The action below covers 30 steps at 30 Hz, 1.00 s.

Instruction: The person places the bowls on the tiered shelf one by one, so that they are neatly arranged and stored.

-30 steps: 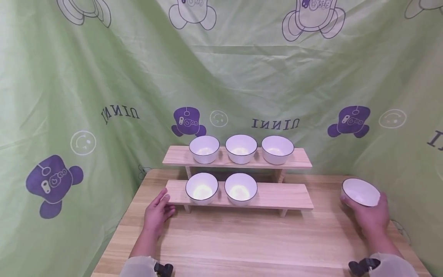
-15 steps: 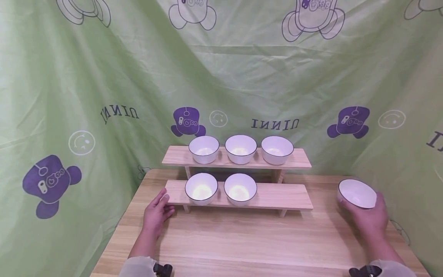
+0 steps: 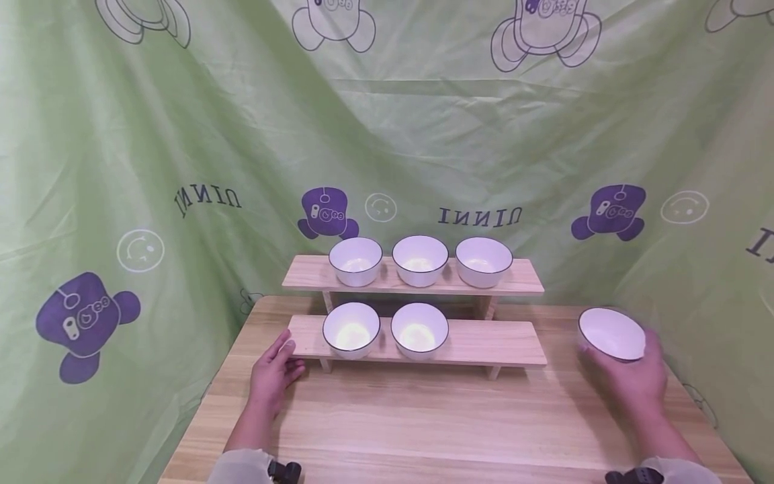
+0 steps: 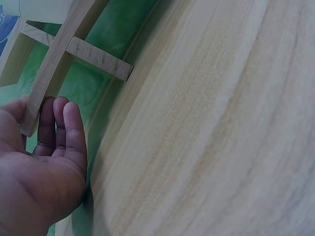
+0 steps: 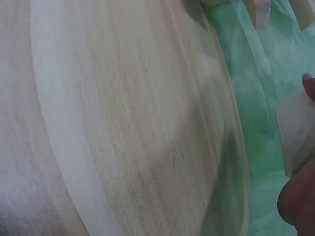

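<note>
My right hand grips a white bowl with a dark rim at the right side of the table. The bowl tilts a little, and in the right wrist view only part of the bowl shows between thumb and fingers. At the left, my left hand holds the end of the lower wooden shelf. The left wrist view shows the thumb on one side of the board and the fingers on the other. Two matching bowls, a left one and a right one, stand upright on this shelf.
Behind stands a higher wooden shelf bearing three similar bowls, the left, middle and right. Both shelves rest on the wooden table. A green printed curtain surrounds the table's back and sides.
My right hand has moved left with the bowl, toward the shelves, and slightly up in the head view. The left hand stays at the shelf end; the other bowls are unmoved.
</note>
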Tool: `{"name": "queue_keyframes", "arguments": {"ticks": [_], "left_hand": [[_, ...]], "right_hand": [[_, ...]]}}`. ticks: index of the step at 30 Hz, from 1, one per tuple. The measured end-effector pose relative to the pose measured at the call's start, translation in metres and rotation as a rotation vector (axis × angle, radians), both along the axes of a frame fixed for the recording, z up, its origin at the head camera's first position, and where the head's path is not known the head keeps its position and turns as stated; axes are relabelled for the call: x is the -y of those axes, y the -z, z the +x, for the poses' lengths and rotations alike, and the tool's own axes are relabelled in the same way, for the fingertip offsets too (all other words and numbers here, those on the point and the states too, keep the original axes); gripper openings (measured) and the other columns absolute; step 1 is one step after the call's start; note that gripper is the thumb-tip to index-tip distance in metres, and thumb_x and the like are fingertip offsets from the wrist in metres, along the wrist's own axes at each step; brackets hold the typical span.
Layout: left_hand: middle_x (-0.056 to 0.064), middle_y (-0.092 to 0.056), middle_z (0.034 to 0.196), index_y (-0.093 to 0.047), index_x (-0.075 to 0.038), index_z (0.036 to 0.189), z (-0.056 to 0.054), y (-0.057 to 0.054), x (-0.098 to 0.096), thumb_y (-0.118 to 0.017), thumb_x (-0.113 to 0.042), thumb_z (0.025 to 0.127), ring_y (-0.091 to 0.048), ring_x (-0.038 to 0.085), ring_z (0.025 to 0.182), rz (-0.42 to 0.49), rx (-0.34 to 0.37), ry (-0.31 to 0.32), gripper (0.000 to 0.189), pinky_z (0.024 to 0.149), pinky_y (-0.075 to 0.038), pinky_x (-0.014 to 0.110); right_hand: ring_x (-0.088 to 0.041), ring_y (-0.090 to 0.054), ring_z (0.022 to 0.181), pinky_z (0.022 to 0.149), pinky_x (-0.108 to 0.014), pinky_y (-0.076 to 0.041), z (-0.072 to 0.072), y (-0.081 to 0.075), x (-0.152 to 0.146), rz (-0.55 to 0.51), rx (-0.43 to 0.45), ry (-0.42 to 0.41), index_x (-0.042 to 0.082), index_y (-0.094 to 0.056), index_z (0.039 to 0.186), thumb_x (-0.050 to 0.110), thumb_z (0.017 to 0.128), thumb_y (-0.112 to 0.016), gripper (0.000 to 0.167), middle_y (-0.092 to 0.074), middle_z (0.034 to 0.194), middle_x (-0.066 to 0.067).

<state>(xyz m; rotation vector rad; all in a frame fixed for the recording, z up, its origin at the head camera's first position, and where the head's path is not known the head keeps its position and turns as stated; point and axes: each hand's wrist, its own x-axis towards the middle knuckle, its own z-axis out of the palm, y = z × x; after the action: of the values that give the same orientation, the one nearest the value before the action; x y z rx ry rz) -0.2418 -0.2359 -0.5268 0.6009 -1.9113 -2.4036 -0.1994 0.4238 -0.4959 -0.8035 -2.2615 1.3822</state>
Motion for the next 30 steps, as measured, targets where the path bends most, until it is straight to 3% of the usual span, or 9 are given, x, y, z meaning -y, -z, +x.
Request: {"name": "queue_keyframes", "arguments": {"ticks": [11, 19, 24, 30], "left_hand": [[0.002, -0.069, 0.094, -0.049, -0.021, 0.156, 0.001, 0.001, 0.0, -0.072, -0.036, 0.1, -0.069, 0.016, 0.081, 0.005, 0.007, 0.004, 0.062, 0.086, -0.064, 0.035], [0.003, -0.069, 0.095, -0.048, -0.019, 0.156, 0.002, 0.003, 0.001, -0.072, -0.035, 0.1, -0.069, 0.016, 0.081, 0.002, -0.005, 0.0, 0.063, 0.085, -0.065, 0.034], [0.004, -0.068, 0.098, -0.048, -0.018, 0.156, 0.001, 0.003, 0.001, -0.072, -0.034, 0.1, -0.07, 0.018, 0.083, 0.003, -0.015, -0.005, 0.063, 0.085, -0.065, 0.035], [0.004, -0.068, 0.1, -0.05, -0.021, 0.155, 0.0, 0.003, 0.001, -0.073, -0.035, 0.098, -0.07, 0.018, 0.084, 0.018, -0.004, -0.006, 0.062, 0.087, -0.064, 0.036]], "right_hand": [[-0.043, -0.023, 0.152, 0.127, -0.058, -0.018, 0.004, -0.007, 0.012, 0.059, -0.009, -0.047, 0.018, -0.012, 0.168, 0.03, 0.075, -0.095, 0.125, -0.023, 0.168, -0.019], [-0.038, -0.031, 0.149, 0.127, -0.051, -0.022, 0.004, -0.013, 0.027, 0.062, -0.053, -0.074, 0.016, -0.022, 0.165, 0.022, 0.072, -0.097, 0.12, -0.034, 0.164, -0.017], [-0.039, -0.017, 0.155, 0.129, -0.051, -0.013, 0.007, -0.016, 0.034, 0.031, -0.031, -0.096, 0.016, -0.008, 0.168, 0.024, 0.075, -0.095, 0.127, -0.017, 0.171, -0.016], [-0.042, -0.019, 0.154, 0.128, -0.058, -0.016, 0.008, -0.02, 0.043, 0.027, -0.014, -0.124, 0.02, -0.009, 0.168, 0.025, 0.075, -0.096, 0.128, -0.019, 0.17, -0.017]]}}
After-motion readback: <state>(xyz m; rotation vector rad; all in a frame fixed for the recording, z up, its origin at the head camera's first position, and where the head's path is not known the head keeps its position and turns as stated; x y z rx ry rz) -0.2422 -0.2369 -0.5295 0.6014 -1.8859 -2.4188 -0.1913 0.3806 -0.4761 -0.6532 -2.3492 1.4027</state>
